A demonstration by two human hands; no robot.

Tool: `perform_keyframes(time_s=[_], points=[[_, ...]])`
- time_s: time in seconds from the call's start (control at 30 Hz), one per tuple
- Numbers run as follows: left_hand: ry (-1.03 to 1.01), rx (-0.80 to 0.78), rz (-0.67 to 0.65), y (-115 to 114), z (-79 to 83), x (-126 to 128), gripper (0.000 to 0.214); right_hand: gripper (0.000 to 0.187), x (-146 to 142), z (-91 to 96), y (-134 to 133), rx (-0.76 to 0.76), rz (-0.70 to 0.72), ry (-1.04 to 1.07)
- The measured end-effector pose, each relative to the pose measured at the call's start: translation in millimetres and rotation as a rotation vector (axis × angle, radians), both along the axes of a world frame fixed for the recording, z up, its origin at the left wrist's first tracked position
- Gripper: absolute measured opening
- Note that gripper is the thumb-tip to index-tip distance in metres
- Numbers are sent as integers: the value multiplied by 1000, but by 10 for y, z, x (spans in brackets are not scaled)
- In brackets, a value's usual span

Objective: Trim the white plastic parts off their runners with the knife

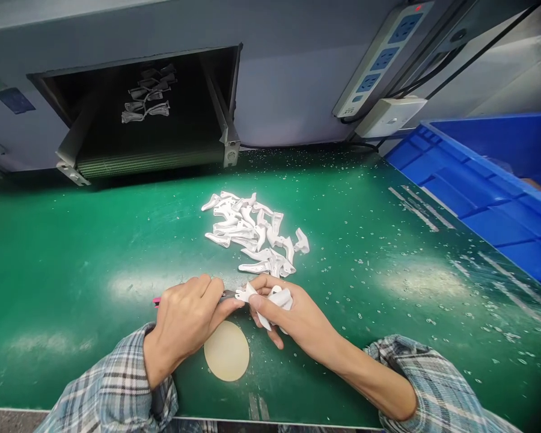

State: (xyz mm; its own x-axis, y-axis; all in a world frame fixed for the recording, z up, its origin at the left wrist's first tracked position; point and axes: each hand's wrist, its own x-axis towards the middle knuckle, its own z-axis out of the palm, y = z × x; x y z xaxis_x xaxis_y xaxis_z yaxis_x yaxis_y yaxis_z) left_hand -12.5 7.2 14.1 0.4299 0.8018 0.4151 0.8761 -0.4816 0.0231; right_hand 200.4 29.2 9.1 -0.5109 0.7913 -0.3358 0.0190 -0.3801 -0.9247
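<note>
My left hand (187, 313) is closed around a slim pink-handled tool (228, 294). Its dark metal tip shows past my fingers and meets a white plastic part; most of the tool is hidden in my fist, so its exact kind is unclear. My right hand (293, 310) grips that white part (244, 293) between thumb and fingers, with several more white plastic parts (280, 297) gathered in the palm. Just beyond both hands lies a loose pile of similar curved white parts (238, 225). A flat round cream disc (226, 352) rests below my hands.
Tiny white scraps are scattered over the green tabletop (342, 240), mostly to the right. A conveyor belt (148, 159) at the back left carries grey-looking parts (145, 110) inside a machine opening. A blue crate (478, 180) stands at the right, below a power strip (383, 58).
</note>
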Motion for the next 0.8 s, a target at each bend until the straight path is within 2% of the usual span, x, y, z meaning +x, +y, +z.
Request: perform_keyframes(time_s=[0.33,0.43,0.6,0.8], points=[[-20,-35,-41,-12,2,-15,46,40,-9,-26,-12,22,-38,-25],[-174,-142,-61,-18,-29,-27,43,41,-24,-19,1,-26,-44,54],[-492,-354,-95,-14,-39,-24,31,38,-52,6,21,-222,-96,291],[-605,-460,-139,-10,-6,21,25,36,-58,-5,17,-280,-176,358]])
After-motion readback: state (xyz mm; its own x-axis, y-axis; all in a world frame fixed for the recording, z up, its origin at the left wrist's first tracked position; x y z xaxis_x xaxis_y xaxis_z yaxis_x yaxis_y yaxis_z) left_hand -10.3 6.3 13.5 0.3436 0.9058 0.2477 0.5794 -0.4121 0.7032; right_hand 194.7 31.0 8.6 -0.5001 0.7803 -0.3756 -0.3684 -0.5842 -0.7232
